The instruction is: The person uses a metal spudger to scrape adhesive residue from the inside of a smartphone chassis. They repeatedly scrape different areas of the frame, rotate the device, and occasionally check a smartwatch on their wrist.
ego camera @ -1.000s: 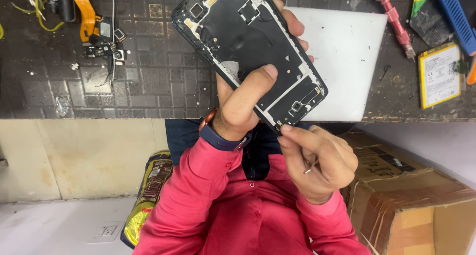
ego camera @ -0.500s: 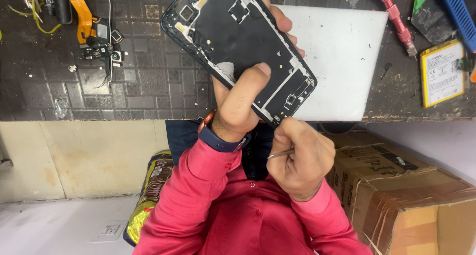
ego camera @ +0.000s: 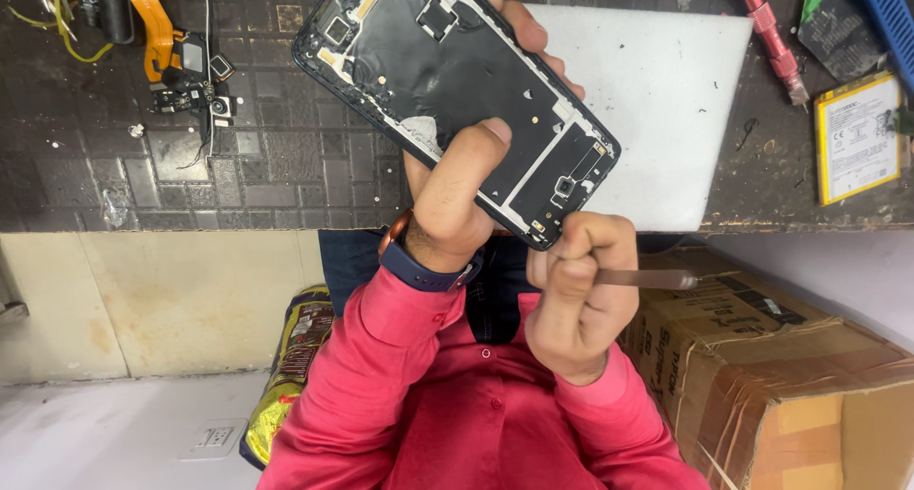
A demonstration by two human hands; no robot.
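My left hand (ego camera: 447, 200), a dark watch on its wrist, grips an opened black phone frame (ego camera: 447, 80) with its inner parts bare. The thumb presses on the frame's middle and the fingers wrap behind its right edge. The phone is tilted, its lower end pointing down and right over the table edge. Just below that end, my right hand (ego camera: 576, 295) is closed in a fist on a thin metal tool (ego camera: 647, 279), whose shaft sticks out to the right. The fist nearly touches the phone's lower corner.
A dark gridded mat (ego camera: 190, 147) covers the table. A white sheet (ego camera: 657, 90) lies behind the phone. Small phone parts and an orange flex cable (ego camera: 157, 33) lie at the left; a red screwdriver (ego camera: 766, 38) and a yellow-edged battery (ego camera: 857, 138) at the right. A cardboard box (ego camera: 790, 366) stands below right.
My right hand has risen toward the phone's lower corner and turned, so the tool now points right. The phone stays in my left hand, little moved.
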